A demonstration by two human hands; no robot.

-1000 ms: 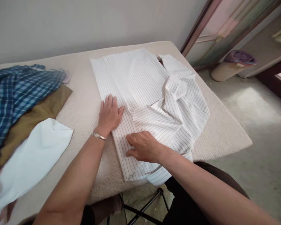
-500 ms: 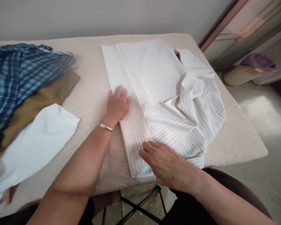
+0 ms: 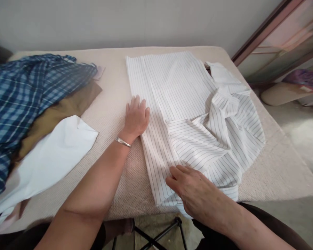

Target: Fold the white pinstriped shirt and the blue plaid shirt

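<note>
A white shirt with thin dark stripes lies partly folded, its left side in a long straight edge. Its right part, with a sleeve, is bunched up in loose creases. My left hand, with a silver bangle at the wrist, rests flat on that left edge, fingers stretched out. Nearer to me, my right hand has its fingers curled and pressed together on the shirt's lower part, by the table's front edge. The fingertips' hold on the cloth is partly hidden.
On the left lie a blue plaid shirt, a brown cloth and a white garment. The padded cream table meets a grey wall. Past its right edge stand a framed glass panel and a bin-like container.
The view has turned slightly left, so everything appears farther right and a little lower. Both hands stay at nearly the same places on the striped shirt, whose folds look alike.
</note>
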